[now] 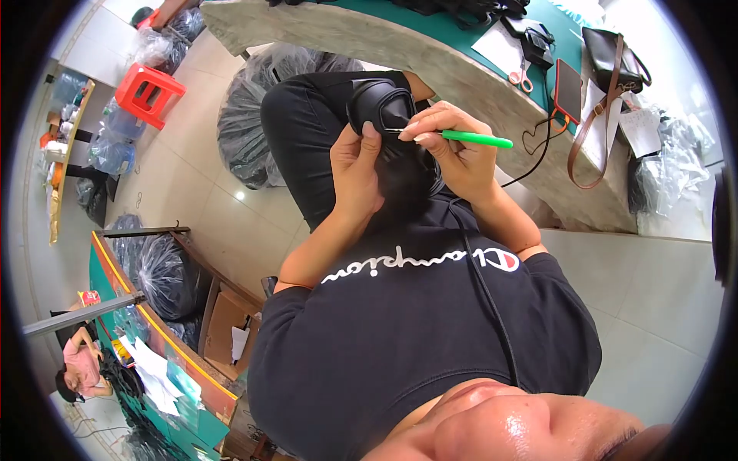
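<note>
In my left hand (358, 163) is a rounded black piece (378, 104) with a raised rim, too dark to name more exactly. My thumb presses on its near edge and the other fingers are partly hidden behind it. My right hand (460, 146) pinches a slim tool with a bright green handle (478, 139). The thin metal shaft of that tool points left, its tip at the edge of the black piece, near my left thumb. Both hands are close together above my lap, over dark trousers (300, 142).
A stone-edged table (369, 42) with a green top holds scissors (522, 80), a phone (568, 91) with a cable, and a black handbag (611, 61). Filled plastic bags (244, 123) and a red stool (148, 96) stand on the floor. Another person (81, 361) sits at a second green table, lower left.
</note>
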A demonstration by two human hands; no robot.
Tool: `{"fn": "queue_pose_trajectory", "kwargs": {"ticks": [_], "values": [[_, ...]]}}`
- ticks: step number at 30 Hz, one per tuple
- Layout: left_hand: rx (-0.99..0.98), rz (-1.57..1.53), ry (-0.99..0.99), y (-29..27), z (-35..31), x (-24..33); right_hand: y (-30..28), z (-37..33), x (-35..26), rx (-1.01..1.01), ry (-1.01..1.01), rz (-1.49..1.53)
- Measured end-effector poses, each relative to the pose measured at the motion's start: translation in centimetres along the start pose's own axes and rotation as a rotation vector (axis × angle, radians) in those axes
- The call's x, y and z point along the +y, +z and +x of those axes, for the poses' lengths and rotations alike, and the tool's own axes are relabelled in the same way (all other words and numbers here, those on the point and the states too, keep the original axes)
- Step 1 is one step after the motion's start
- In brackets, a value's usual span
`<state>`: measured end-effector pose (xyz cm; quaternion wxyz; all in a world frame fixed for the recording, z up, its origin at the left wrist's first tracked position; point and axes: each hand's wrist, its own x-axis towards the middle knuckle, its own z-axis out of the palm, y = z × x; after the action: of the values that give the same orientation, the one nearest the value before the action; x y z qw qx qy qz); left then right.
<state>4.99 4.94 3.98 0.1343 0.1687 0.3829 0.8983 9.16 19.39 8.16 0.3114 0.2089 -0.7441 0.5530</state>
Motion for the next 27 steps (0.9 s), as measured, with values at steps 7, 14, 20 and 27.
{"fn": "queue_pose_trajectory", "kwargs": {"ticks": [7,14,20,27], "values": [[0.001,-0.008,0.032,0.0,0.1,0.0,0.1,0.6,-0.5,-0.037,-0.062,-0.138],[0.069,0.138,0.024,-0.5,-0.1,-0.3,-3.0,1.9,2.3,0.391,-0.478,-0.787],[0.324,0.030,0.136,-1.1,2.8,1.5,-19.2,0.4,4.7,0.956,-0.547,-1.037],[0.422,0.037,0.225,-4.6,4.4,0.9,-23.9,-3.6,1.6,1.248,-0.343,-1.303]]}}
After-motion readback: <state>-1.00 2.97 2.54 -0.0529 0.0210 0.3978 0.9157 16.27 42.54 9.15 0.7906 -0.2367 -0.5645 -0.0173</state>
